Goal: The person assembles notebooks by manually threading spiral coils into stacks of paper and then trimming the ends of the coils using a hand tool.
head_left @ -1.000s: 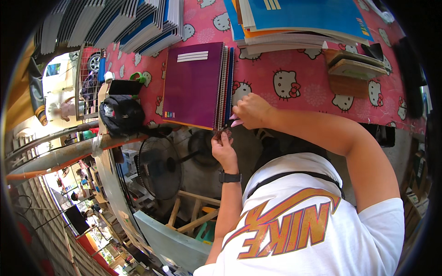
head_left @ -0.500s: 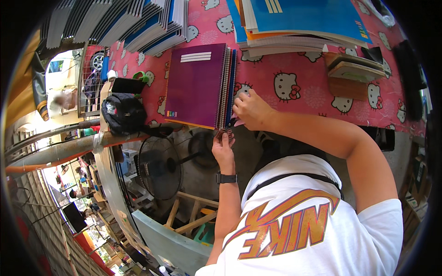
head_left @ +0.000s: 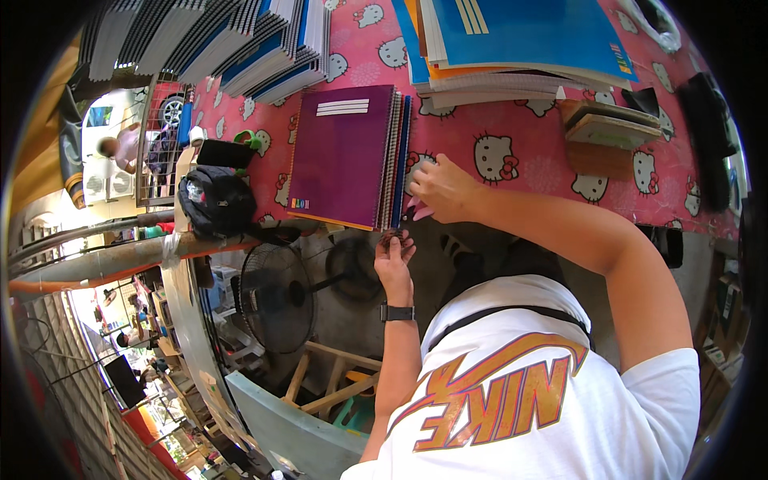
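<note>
A stack of spiral notebooks with a purple cover (head_left: pixel 340 156) on top lies at the table's near edge, its coil spines facing right. Just below the spines' near end, my left hand (head_left: pixel 394 260) pinches a small bunch of dark brown wire coil (head_left: pixel 390 237). My right hand (head_left: pixel 444 190) is closed around a small tool with pink handles (head_left: pixel 419 211), probably pliers. The tool's dark head points left, at the lower corner of the spines. Its exact contact with the coil is too small to make out.
Blue-covered notebooks (head_left: pixel 528 32) are piled at the far right, and standing coil-bound stacks (head_left: pixel 200 40) fill the far left. A wooden block (head_left: pixel 600 158) sits right on the pink patterned table. A black bag (head_left: pixel 216 198) is at the left edge; a fan (head_left: pixel 278 296) stands below.
The whole view has shifted slightly, lowering the notebooks and hands in the picture. Both hands keep their grips near the same spine corner. A person in the far left background has moved.
</note>
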Motion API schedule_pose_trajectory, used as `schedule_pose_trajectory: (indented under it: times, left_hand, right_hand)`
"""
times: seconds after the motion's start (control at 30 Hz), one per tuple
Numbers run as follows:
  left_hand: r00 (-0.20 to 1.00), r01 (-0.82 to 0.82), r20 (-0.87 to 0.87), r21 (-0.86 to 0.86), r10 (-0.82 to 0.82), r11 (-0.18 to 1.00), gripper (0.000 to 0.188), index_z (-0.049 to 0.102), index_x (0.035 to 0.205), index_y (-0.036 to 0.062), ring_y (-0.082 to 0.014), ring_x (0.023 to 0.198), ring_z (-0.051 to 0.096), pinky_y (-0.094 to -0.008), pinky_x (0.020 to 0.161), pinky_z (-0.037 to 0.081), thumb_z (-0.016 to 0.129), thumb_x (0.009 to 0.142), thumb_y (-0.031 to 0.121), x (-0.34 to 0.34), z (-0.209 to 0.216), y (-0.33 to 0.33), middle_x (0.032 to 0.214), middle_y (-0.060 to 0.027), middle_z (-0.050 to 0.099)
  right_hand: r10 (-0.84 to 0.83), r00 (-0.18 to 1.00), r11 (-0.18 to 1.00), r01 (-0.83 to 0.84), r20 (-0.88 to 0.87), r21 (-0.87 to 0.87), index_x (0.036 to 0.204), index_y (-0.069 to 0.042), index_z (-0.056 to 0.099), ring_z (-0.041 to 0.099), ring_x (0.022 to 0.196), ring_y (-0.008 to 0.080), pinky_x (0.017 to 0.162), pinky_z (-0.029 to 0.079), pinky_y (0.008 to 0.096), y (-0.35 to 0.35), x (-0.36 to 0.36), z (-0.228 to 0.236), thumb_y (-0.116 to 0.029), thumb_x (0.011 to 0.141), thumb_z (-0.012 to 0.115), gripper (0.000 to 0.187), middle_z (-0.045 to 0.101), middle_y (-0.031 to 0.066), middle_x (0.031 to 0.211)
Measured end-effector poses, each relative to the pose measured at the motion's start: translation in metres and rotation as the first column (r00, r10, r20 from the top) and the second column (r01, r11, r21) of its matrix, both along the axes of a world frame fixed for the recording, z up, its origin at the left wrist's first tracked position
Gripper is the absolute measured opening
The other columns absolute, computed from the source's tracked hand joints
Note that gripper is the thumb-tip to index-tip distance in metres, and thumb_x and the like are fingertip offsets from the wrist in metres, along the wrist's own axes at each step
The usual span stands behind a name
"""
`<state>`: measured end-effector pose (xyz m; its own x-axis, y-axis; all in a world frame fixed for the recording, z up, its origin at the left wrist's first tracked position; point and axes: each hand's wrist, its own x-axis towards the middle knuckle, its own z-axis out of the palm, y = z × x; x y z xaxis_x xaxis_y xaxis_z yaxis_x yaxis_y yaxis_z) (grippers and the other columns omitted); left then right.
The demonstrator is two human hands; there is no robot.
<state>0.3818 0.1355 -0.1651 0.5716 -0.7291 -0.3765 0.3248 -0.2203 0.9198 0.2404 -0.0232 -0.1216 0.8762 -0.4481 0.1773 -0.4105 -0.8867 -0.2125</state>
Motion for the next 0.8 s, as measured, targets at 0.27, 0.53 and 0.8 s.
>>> schedule_pose_trajectory:
  times: [0.27,0.53,0.8]
  left_hand:
    - [0.986,-0.033,-0.165,-0.005,0.032,0.999,0.014,0.058,0.097,0.0049,-0.0117,0.070,0.058,-0.0236,0.065,0.049,0.061,0.089,0.016,0.004,-0.002,-0.001,0.087,-0.0078,0.064]
    - [0.982,0.001,-0.188,0.026,0.004,1.000,0.010,0.058,0.093,0.0065,-0.0105,0.066,0.056,-0.0223,0.062,0.047,0.061,0.089,0.015,0.010,0.003,-0.002,0.081,-0.0063,0.064]
    - [0.983,0.025,-0.180,0.013,-0.023,1.000,0.010,0.058,0.093,0.0061,-0.0103,0.066,0.056,-0.0220,0.061,0.047,0.060,0.089,0.015,0.011,0.001,-0.002,0.082,-0.0066,0.064]
  right_hand:
    - [-0.035,0.994,0.997,0.027,-0.104,-0.078,0.086,-0.008,0.064,0.052,0.093,0.0212,0.077,0.040,0.0415,0.013,0.009,-0.003,-0.023,0.066,0.065,0.024,0.057,0.0052,0.090]
    - [-0.071,0.972,0.997,0.077,-0.223,0.017,0.083,-0.008,0.061,0.054,0.089,0.0204,0.076,0.038,0.0387,0.018,0.012,-0.006,-0.026,0.071,0.063,0.021,0.059,0.0052,0.084]
    - [-0.033,0.986,0.997,0.021,-0.165,-0.071,0.084,-0.008,0.061,0.054,0.087,0.0211,0.077,0.038,0.0406,0.014,0.009,-0.002,-0.027,0.071,0.063,0.023,0.059,0.0048,0.083]
